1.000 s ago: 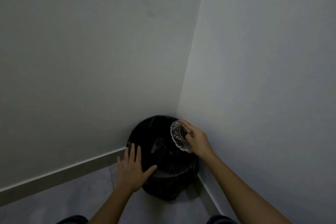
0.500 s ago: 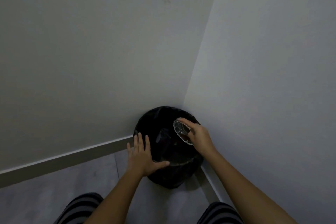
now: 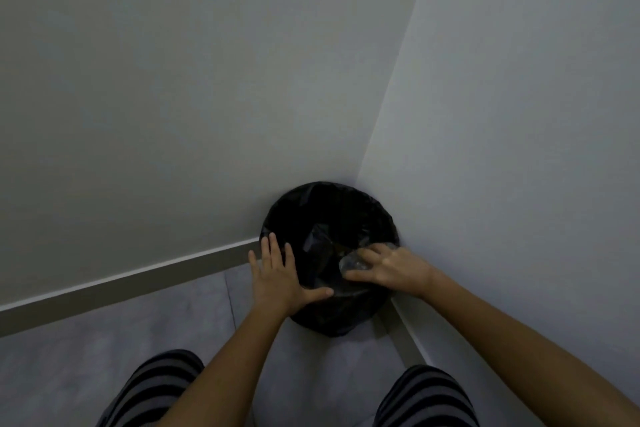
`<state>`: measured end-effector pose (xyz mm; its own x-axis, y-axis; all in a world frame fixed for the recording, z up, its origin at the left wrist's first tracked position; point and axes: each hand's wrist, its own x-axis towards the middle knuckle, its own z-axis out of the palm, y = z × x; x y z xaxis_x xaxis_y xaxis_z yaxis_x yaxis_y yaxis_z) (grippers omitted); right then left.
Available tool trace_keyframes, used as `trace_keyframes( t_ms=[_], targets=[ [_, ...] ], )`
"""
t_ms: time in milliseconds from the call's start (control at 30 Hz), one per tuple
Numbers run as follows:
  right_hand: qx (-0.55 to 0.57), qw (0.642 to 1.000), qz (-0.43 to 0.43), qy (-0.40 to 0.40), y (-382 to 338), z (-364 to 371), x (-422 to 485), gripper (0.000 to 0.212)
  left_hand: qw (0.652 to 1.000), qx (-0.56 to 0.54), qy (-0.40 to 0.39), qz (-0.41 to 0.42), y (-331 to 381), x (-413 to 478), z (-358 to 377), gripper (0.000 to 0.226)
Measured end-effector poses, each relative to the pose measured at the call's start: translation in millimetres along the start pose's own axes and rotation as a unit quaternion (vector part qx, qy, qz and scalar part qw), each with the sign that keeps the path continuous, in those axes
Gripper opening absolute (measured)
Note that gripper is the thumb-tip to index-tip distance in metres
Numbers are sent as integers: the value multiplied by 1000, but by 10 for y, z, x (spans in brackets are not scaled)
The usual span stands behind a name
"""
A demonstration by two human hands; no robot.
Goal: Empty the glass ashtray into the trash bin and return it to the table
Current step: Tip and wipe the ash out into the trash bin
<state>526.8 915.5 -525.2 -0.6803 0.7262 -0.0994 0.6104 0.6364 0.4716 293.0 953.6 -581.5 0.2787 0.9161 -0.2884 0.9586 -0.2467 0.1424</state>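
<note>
A round trash bin [image 3: 308, 215] lined with a black bag stands on the floor in the corner of two walls. My right hand [image 3: 391, 270] holds the glass ashtray [image 3: 351, 262] over the bin's right side, palm down, with the ashtray turned over and mostly hidden under the fingers. My left hand [image 3: 277, 277] lies flat on the bin's left rim, fingers spread and thumb along the front edge. The table is out of sight.
Two pale walls meet right behind the bin, with a grey baseboard [image 3: 138, 284] along each. The grey tiled floor [image 3: 104, 340] spreads to the left. My knees in striped trousers [image 3: 156, 388] frame the bottom of the view.
My right hand has lowered and turned the ashtray from on edge to face down over the bin. The view has dropped lower and my knees have come in. My left hand stays on the rim.
</note>
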Motion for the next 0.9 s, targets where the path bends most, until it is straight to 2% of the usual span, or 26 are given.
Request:
trace_keyframes(
  t_ms=[67, 167, 300, 333, 467, 600, 733, 867, 900],
  targets=[
    [16, 1000, 23, 4, -24, 18, -43, 37, 1000, -5, 11, 4, 1, -4, 23, 129],
    [-12, 999, -48, 17, -24, 39, -82, 34, 1000, -8, 25, 10, -4, -11, 48, 127],
    [31, 995, 71, 64, 51, -12, -32, 45, 999, -12, 30, 8, -17, -9, 66, 129],
    [37, 994, 78, 69, 37, -18, -46, 47, 999, -16, 27, 6, -11, -12, 63, 130],
    [-21, 995, -17, 93, -14, 35, -165, 37, 1000, -11, 24, 3, -2, -41, 51, 132],
    [-7, 985, 70, 158, -32, 43, -88, 35, 1000, -16, 13, -10, 27, -68, 38, 132],
    [-23, 990, 6, 142, -126, 74, -102, 31, 1000, -4, 10, -10, 28, -54, 14, 134],
    [10, 977, 116, 181, -100, 123, -108, 33, 1000, -14, 11, -10, 3, -11, 29, 134],
    [15, 976, 118, 180, -128, 128, -114, 32, 1000, -15, 13, -8, 7, -13, 34, 134]
  ],
)
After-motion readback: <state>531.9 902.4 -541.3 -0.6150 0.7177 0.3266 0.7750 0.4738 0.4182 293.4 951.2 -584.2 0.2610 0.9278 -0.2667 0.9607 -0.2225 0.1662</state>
